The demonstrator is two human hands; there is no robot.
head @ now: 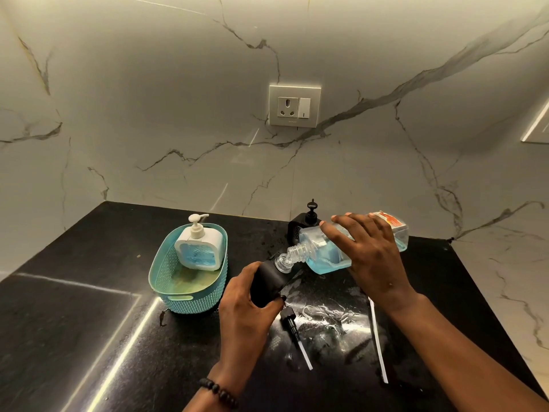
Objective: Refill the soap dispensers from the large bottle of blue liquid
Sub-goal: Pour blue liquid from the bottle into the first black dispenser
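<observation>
My right hand (368, 257) grips the large clear bottle of blue liquid (323, 257), tipped on its side with its threaded neck down against the open clear mouth of a black soap dispenser (269, 281). My left hand (246, 307) grips that black dispenser, tilted, just above the dark counter. Its black pump with a white tube (294, 328) lies on the counter below my hands. A white dispenser with blue liquid (199, 248) stands in a teal basket (184, 301) at the left. Another black pump dispenser (306, 218) stands behind the bottle by the wall.
The black stone counter (89, 322) is wet and smeared under my hands. A long white tube (377, 343) lies on it to the right. The marble wall with a socket and switch (294, 106) rises behind. The counter's right edge runs diagonally at the far right.
</observation>
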